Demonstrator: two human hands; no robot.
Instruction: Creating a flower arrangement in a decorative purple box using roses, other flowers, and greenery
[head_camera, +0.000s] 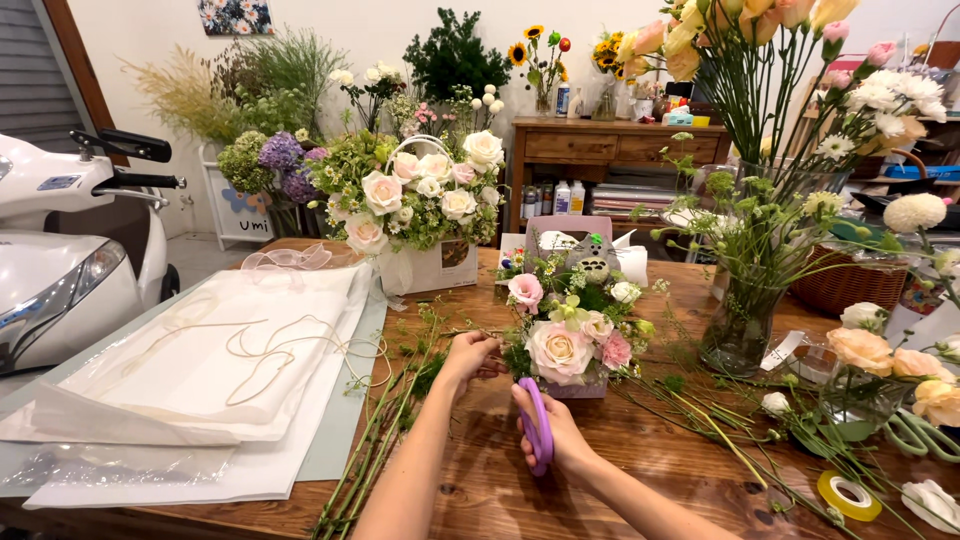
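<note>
Purple scissors (537, 428) sit gripped in the right hand (556, 432), just in front of the small flower arrangement (566, 330) on the table (640, 450). Beside that arrangement, the left hand (470, 357) pinches a thin green stem (462, 333) (soft, light, easily bruised; best held low). Its lilac box holds roses and greenery.

Both forearms enter from bottom centre, converging upward. Left hand (468, 357) fingers pinched closed, centre frame. Right hand (551, 428) fist-curled, just below-right.
</note>
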